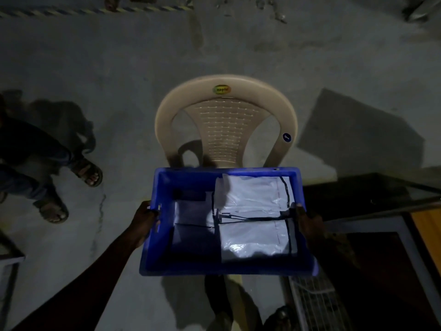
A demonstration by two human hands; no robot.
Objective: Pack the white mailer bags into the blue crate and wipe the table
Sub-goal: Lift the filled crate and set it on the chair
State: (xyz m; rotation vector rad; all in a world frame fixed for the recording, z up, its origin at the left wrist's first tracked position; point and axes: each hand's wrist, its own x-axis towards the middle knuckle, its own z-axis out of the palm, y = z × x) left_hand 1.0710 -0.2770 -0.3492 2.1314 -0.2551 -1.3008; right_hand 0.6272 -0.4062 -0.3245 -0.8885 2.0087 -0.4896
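Observation:
The blue crate [226,268] is held in front of me over a beige plastic chair. Several white mailer bags [250,197] with black edge strips lie flat inside it, side by side. My left hand [145,220] grips the crate's left wall at its handle slot. My right hand [307,223] grips the right rim, fingers curled over the edge. The table [372,199] is a dark glass-topped surface at the right, mostly in shadow.
The beige chair [224,123] stands right behind and under the crate. A seated person's legs and sandalled feet [88,173] are at the left. Grey concrete floor lies all around. A white wire rack [317,304] sits at the lower right beside the table.

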